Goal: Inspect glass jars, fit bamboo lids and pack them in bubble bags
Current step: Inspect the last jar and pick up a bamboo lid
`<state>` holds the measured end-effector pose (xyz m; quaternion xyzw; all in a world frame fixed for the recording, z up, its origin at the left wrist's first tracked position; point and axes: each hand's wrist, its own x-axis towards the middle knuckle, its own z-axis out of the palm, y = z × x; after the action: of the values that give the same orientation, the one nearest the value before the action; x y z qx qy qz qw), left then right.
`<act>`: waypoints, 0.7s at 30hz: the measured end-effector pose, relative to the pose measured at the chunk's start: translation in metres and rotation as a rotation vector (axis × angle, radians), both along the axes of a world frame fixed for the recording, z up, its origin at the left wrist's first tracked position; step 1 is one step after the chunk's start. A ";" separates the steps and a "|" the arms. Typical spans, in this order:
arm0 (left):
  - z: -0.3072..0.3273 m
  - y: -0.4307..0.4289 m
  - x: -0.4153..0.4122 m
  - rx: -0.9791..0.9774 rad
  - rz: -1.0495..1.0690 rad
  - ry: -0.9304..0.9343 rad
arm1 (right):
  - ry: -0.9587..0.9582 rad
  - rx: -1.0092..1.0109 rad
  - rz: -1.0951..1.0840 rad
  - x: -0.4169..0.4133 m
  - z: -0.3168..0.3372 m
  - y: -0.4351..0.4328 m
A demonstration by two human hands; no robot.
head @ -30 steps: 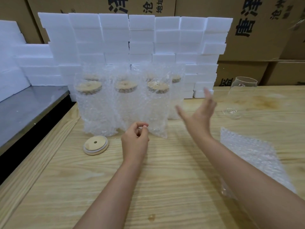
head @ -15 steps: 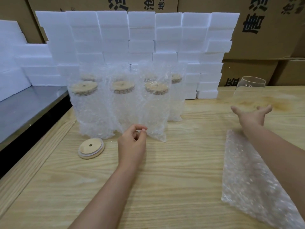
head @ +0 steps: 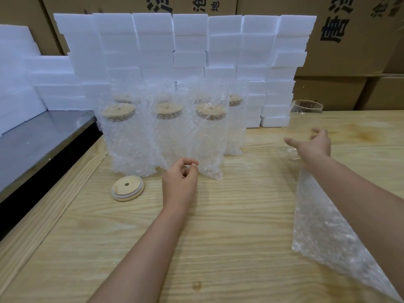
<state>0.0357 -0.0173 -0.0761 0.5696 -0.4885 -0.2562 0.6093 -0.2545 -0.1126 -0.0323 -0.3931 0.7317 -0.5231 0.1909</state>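
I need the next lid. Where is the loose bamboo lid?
Head view: the loose bamboo lid lies flat on the table, left of the left hand, in front of the leftmost bagged jar.

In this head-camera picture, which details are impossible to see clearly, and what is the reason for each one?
Head view only:
Right hand on the clear glass jar: contact unclear, fingers blurred, glass transparent.
Left hand: whether it pinches anything is too small to tell.
Back row of bubble-bagged jars: hidden by the front row; count unknown.
Flat bubble bag: lower right corner cut off by the frame edge.
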 end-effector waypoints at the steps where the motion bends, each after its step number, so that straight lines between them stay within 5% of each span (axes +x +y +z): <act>1: 0.000 -0.001 0.000 -0.001 0.003 0.002 | 0.005 0.000 0.023 0.009 0.000 0.005; 21: 0.007 0.014 -0.003 -0.119 -0.202 -0.029 | 0.015 -0.150 0.376 0.137 -0.030 0.115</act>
<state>0.0325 -0.0029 -0.0690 0.4842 -0.5666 -0.2785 0.6058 -0.1175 0.0020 -0.0622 -0.5399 0.6057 -0.5283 0.2501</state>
